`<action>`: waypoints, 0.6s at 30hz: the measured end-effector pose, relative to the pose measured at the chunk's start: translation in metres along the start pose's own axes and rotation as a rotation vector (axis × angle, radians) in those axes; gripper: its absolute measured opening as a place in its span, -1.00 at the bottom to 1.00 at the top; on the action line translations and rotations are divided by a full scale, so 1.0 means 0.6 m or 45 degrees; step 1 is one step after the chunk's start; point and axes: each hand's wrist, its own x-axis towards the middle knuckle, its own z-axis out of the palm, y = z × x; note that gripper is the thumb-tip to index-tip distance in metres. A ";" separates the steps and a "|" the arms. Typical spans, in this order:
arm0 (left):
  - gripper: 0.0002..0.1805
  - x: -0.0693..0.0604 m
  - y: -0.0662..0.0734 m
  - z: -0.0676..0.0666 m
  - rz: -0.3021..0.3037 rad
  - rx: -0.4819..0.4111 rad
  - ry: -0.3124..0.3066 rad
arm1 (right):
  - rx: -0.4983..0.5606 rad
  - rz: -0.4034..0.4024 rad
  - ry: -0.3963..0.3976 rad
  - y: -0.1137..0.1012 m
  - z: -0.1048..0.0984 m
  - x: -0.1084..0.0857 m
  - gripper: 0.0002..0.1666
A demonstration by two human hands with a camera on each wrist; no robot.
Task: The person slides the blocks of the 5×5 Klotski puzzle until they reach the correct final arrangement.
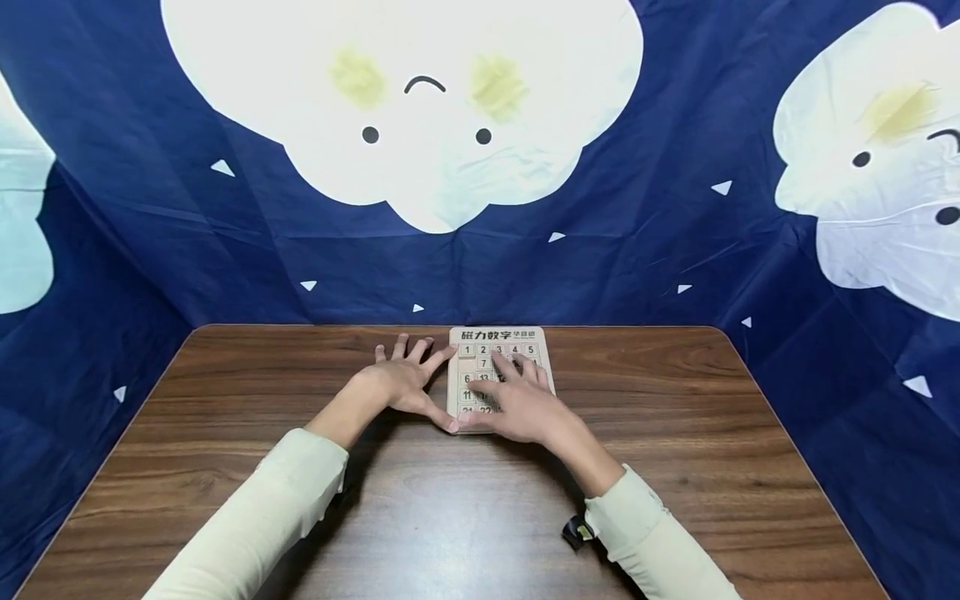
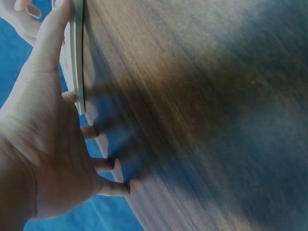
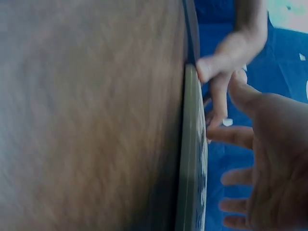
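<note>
A pale sliding number puzzle board (image 1: 491, 335) lies flat near the table's far edge, with printed characters across its top. Square number tiles fill it in rows, and a gap shows under the 1 tile (image 1: 467, 350), left of the 7 tile (image 1: 483, 364). My left hand (image 1: 405, 385) spreads along the board's left side, thumb at the near corner and index fingertip by the upper edge. Over the board hovers my right hand (image 1: 521, 407), its index fingertip at the left-hand tiles; it covers many right-side numbers. In the right wrist view that fingertip meets the board's face.
The brown wooden table (image 1: 675, 433) has rounded far corners. Behind it hangs a dark blue cloth (image 1: 637, 275) with white clouds and small triangles. A small black object (image 1: 576, 532) sits by the right sleeve cuff.
</note>
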 end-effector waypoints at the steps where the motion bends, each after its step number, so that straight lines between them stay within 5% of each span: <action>1: 0.65 -0.001 0.000 0.000 -0.002 -0.002 0.000 | 0.007 0.014 0.016 0.005 -0.003 0.002 -0.11; 6: 0.65 -0.002 -0.002 0.000 -0.007 0.002 0.001 | 0.004 0.079 0.049 0.032 0.007 0.027 -0.06; 10: 0.65 -0.005 -0.002 0.000 -0.014 0.004 -0.007 | 0.009 0.030 0.001 0.024 0.019 0.037 -0.02; 14: 0.66 -0.006 -0.002 0.000 -0.019 -0.006 -0.015 | 0.046 -0.022 0.003 0.025 0.000 0.027 -0.07; 18: 0.66 -0.005 -0.002 0.001 -0.013 -0.009 -0.008 | 0.060 0.034 0.085 0.060 -0.023 0.004 -0.12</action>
